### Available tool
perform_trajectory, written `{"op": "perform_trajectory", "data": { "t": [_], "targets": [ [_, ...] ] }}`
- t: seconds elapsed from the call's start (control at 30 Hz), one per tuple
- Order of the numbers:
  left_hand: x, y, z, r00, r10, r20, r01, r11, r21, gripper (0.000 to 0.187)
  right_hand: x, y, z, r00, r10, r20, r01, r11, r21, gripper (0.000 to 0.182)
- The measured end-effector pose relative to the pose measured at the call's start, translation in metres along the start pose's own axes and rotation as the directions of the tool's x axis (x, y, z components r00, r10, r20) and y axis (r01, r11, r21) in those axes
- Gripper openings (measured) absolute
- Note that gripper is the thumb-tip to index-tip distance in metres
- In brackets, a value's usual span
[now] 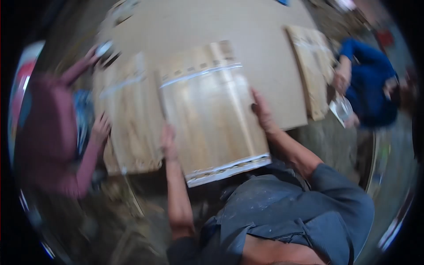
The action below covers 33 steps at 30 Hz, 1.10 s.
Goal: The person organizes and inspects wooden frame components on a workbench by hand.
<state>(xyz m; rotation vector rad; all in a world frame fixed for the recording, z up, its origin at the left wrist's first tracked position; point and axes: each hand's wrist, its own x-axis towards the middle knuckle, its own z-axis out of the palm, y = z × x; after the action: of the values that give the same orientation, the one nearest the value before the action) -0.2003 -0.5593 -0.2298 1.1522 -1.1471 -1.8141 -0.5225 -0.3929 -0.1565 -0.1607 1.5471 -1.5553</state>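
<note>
A pale wooden panel point(216, 119) lies in front of me, with a whitish strip across its far end and another along its near end. The near end juts past the table's front edge. At the panel's left edge is my left hand point(168, 140), blurred, its fingers closed against the side. My right hand point(263, 112) grips the opposite edge, higher up, with the thumb toward the panel. The panel is held between both hands.
A large tan board tabletop point(269, 66) lies beneath. To the left, a person in a pink sleeve point(86, 170) works at a second wooden panel point(130, 128). On the right, a person in blue point(371, 88) holds a whitish round item point(342, 109) beside another wooden panel point(311, 70).
</note>
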Motion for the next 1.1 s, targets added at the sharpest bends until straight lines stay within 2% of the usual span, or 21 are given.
{"op": "perform_trajectory", "data": {
  "t": [0.03, 0.07, 0.1, 0.13, 0.23, 0.3, 0.37, 0.4, 0.47, 0.5, 0.53, 0.6, 0.67, 0.73, 0.83, 0.9, 0.93, 0.97, 1.0, 1.07, 1.1],
  "targets": [
    [-0.019, 0.024, 0.033, 0.990, -0.131, -0.061, 0.119, 0.977, -0.175, 0.050, 0.005, -0.005, -0.008, 0.989, 0.149, 0.023, -0.147, 0.988, -0.049, 0.062],
    [-0.021, 0.037, 0.030, 0.980, -0.142, 0.142, 0.164, 0.973, -0.163, 0.053, -0.004, -0.025, -0.002, 0.976, 0.207, -0.074, -0.214, 0.971, -0.108, 0.066],
    [-0.050, 0.078, 0.068, 0.985, -0.166, -0.043, 0.150, 0.956, -0.252, 0.057, -0.017, -0.049, 0.002, 0.977, 0.211, 0.042, -0.210, 0.977, -0.036, 0.071],
    [-0.068, 0.095, 0.077, 0.994, -0.105, -0.027, 0.094, 0.959, -0.267, 0.061, -0.038, -0.074, 0.010, 0.953, 0.282, 0.111, -0.281, 0.959, -0.025, 0.070],
    [-0.110, 0.150, 0.084, 0.993, 0.086, -0.078, -0.096, 0.987, -0.126, 0.064, -0.003, -0.071, -0.027, 0.947, -0.052, 0.317, 0.170, 0.918, -0.358, 0.067],
    [-0.158, 0.168, 0.092, 0.960, 0.147, -0.239, -0.171, 0.982, -0.081, 0.064, 0.051, -0.047, -0.061, 0.840, -0.213, 0.499, 0.403, 0.861, -0.310, 0.073],
    [-0.206, 0.183, 0.087, 0.914, 0.223, -0.340, -0.245, 0.969, -0.025, 0.074, 0.055, -0.055, 0.002, 0.808, -0.099, 0.581, 0.277, 0.934, -0.226, 0.079],
    [-0.243, 0.190, 0.087, 0.857, 0.237, -0.458, -0.270, 0.963, -0.008, 0.074, 0.018, -0.081, 0.049, 0.801, 0.105, 0.589, 0.070, 0.961, -0.266, 0.083],
    [-0.254, 0.208, 0.116, 0.711, 0.315, -0.629, -0.366, 0.929, 0.051, 0.082, 0.016, -0.109, 0.113, 0.629, 0.297, 0.719, -0.139, 0.952, -0.271, 0.087],
    [-0.268, 0.207, 0.119, 0.559, 0.373, -0.740, -0.375, 0.910, 0.175, 0.085, -0.001, -0.118, 0.147, 0.516, 0.352, 0.781, -0.152, 0.935, -0.321, 0.086],
    [-0.294, 0.207, 0.124, 0.489, 0.387, -0.782, -0.391, 0.898, 0.201, 0.085, -0.027, -0.129, 0.172, 0.414, 0.397, 0.819, -0.159, 0.917, -0.365, 0.085],
    [-0.320, 0.181, 0.147, 0.276, 0.350, -0.895, -0.512, 0.842, 0.171, 0.084, -0.067, -0.131, 0.204, 0.260, 0.490, 0.832, -0.026, 0.865, -0.501, 0.082],
    [-0.357, 0.165, 0.180, 0.134, 0.232, -0.963, -0.602, 0.791, 0.106, 0.081, -0.076, -0.120, 0.227, 0.040, 0.456, 0.889, 0.336, 0.832, -0.442, 0.080],
    [-0.361, 0.146, 0.200, 0.017, 0.085, -0.996, -0.628, 0.777, 0.056, 0.075, -0.129, -0.117, 0.238, -0.051, 0.655, 0.753, 0.177, 0.748, -0.639, 0.068],
    [-0.389, 0.060, 0.228, -0.152, -0.027, -0.988, -0.635, 0.768, 0.077, 0.073, -0.182, -0.092, 0.242, -0.157, 0.835, 0.528, 0.168, 0.549, -0.819, 0.063],
    [-0.396, 0.043, 0.254, -0.215, -0.053, -0.975, -0.668, 0.737, 0.107, 0.073, -0.209, -0.086, 0.239, -0.235, 0.933, 0.271, 0.165, 0.313, -0.935, 0.061],
    [-0.379, 0.032, 0.259, -0.175, -0.131, -0.976, -0.753, 0.657, 0.047, 0.072, -0.193, -0.074, 0.238, -0.242, 0.959, 0.148, 0.157, 0.189, -0.969, 0.061],
    [-0.373, 0.018, 0.270, -0.139, -0.205, -0.969, -0.821, 0.572, -0.003, 0.072, -0.161, -0.028, 0.232, -0.287, 0.950, 0.123, 0.193, 0.183, -0.964, 0.061],
    [-0.391, 0.003, 0.277, -0.160, -0.202, -0.966, -0.811, 0.585, 0.012, 0.072, -0.163, 0.017, 0.218, -0.365, 0.899, 0.243, 0.257, 0.348, -0.901, 0.062],
    [-0.433, -0.070, 0.273, -0.069, -0.290, -0.955, -0.848, 0.520, -0.097, 0.072, -0.168, 0.106, 0.189, -0.496, 0.732, 0.467, 0.323, 0.654, -0.684, 0.065],
    [-0.457, -0.095, 0.269, -0.141, -0.230, -0.963, -0.665, 0.743, -0.080, 0.074, -0.186, 0.123, 0.166, -0.495, 0.684, 0.536, 0.362, 0.723, -0.588, 0.064]
  ]
}}
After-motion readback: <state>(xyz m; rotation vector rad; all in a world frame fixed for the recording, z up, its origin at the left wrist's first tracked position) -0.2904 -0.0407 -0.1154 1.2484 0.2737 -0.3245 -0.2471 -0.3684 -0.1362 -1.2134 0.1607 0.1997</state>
